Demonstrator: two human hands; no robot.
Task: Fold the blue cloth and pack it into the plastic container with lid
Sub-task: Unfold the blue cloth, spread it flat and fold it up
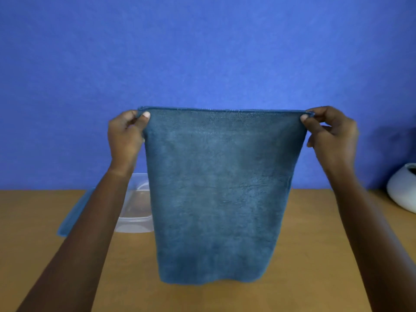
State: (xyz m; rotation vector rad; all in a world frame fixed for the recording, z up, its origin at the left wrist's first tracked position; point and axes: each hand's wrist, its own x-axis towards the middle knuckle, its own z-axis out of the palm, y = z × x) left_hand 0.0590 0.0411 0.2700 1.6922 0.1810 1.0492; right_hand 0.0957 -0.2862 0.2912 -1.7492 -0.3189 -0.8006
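Note:
The blue cloth (219,194) hangs spread out in the air in front of me, its top edge stretched level. My left hand (126,136) pinches the top left corner and my right hand (331,136) pinches the top right corner. The cloth's lower edge hangs just above the wooden table. A clear plastic container (136,210) stands open on the table behind the cloth's left side, partly hidden by the cloth and my left forearm. A flat blue lid (71,218) lies on the table left of the container, partly covered by my arm.
The wooden table (315,244) runs up to a blue wall (202,52). A white rounded vase (403,188) stands at the far right edge of the table.

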